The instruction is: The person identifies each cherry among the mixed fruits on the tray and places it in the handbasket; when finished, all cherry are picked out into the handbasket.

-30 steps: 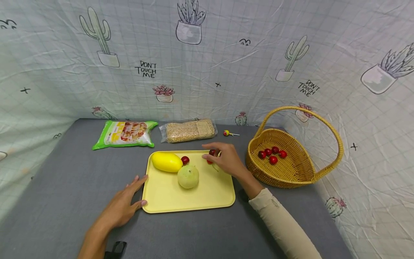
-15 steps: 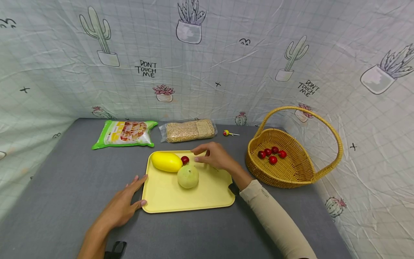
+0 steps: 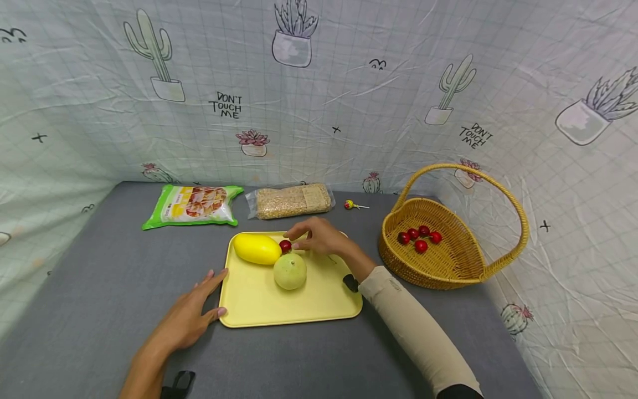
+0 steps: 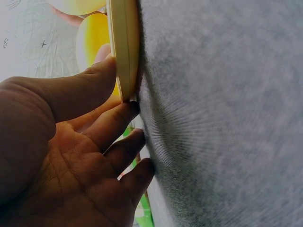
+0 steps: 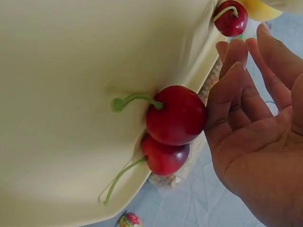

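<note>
My left hand point(image 3: 186, 317) touches the left rim of a yellow tray point(image 3: 259, 303) with its thumb and fingertips, the fingers fairly straight. Over the tray's back edge, my right hand point(image 3: 323, 238) reaches toward a dark red cherry point(image 3: 285, 246); thumb and fingers are parted, and a gap to this cherry shows in the right wrist view. That cherry sits beside a smooth yellow oblong fruit point(image 3: 256, 249) and a round pale green fruit point(image 3: 290, 272). Two more cherries, an upper one point(image 5: 176, 115) and a lower one point(image 5: 165, 156), lie by the right palm, mostly hidden in the head view.
A wicker basket point(image 3: 399, 270) with a tall handle and several cherries point(image 3: 421, 246) stands right of the tray. Behind the tray lie a green-edged food packet point(image 3: 194, 206), a clear bag of grains point(image 3: 289, 201) and a lollipop point(image 3: 349, 204). A printed cloth hangs behind.
My right hand has moved left along the tray's back edge, from the pair of cherries to the single one. The left hand stays at the tray's rim.
</note>
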### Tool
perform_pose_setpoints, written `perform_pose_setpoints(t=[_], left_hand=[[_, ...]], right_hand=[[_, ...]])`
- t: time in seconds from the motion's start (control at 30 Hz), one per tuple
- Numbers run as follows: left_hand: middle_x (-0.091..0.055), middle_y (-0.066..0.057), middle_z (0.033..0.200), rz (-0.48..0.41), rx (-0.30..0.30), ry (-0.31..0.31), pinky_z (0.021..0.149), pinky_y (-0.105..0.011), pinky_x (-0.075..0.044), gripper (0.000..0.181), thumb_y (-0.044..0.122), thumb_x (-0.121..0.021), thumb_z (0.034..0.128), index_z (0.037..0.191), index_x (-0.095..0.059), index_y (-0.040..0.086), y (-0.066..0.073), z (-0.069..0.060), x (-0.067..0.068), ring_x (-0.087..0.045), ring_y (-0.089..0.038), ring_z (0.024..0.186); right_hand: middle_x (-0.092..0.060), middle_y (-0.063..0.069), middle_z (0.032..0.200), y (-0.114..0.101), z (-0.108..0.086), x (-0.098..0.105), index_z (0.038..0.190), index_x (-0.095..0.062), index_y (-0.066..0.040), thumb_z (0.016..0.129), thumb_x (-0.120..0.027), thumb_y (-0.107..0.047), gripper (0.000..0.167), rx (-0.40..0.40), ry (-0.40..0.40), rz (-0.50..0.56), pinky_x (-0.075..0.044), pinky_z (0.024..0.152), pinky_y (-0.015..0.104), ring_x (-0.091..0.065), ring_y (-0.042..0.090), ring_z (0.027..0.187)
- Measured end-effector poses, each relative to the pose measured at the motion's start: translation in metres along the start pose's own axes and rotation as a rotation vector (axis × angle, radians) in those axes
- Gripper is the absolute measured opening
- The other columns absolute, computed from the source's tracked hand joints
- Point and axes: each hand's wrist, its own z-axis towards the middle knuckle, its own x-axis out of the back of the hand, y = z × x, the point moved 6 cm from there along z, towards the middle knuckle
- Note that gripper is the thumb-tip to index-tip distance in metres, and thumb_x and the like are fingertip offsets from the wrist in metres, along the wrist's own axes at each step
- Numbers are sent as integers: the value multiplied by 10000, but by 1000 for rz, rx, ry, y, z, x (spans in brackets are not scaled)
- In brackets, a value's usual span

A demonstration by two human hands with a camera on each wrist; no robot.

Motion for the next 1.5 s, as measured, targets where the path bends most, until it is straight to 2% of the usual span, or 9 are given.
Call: perform_pose_setpoints(t=[0.27,0.5,0.83,1.3,1.5], left_hand=[[-328,-300,1693,-2,-18,9,1224,-770,-245,830,128,-807,932,1646,-384,91,1,1,1,-296,-545,1564],[-326,-297,1696,-4,-22,8,1226,-766,-247,828,127,-802,938,1649,-380,97,0,1,1,-296,-544,1564],[-322,-316,1688,12,-2,1,1212,-781,-252,829,153,-806,939,1649,-383,103,1,1,0,-303,-574,1546],[-338,-288,1694,-2,-13,5,1226,-768,-246,836,133,-810,929,1647,-384,100,0,2,1,-299,-548,1561],[-331,-290,1697,-2,-1,-2,1223,-773,-240,844,146,-811,930,1652,-377,104,-1,2,1,-291,-552,1562]], right_hand=[[-789,94,1264,1,8,-4,1291,-763,-74,987,-747,-60,305,11,-41,37,-615,885,270,-741,257,1179],[-801,70,1226,3,13,-7,1280,-776,-101,974,-759,-69,309,4,-38,29,-607,860,237,-746,219,1133],[-801,82,1165,3,13,-10,1212,-803,-111,967,-767,-59,253,-28,5,23,-605,812,257,-750,258,1048],[-810,39,1090,8,13,-5,1172,-801,-132,969,-783,-104,206,-54,85,13,-513,737,218,-672,218,902],[-801,45,1086,7,9,1,1182,-798,-136,976,-777,-116,208,-73,123,35,-513,745,232,-681,261,943]])
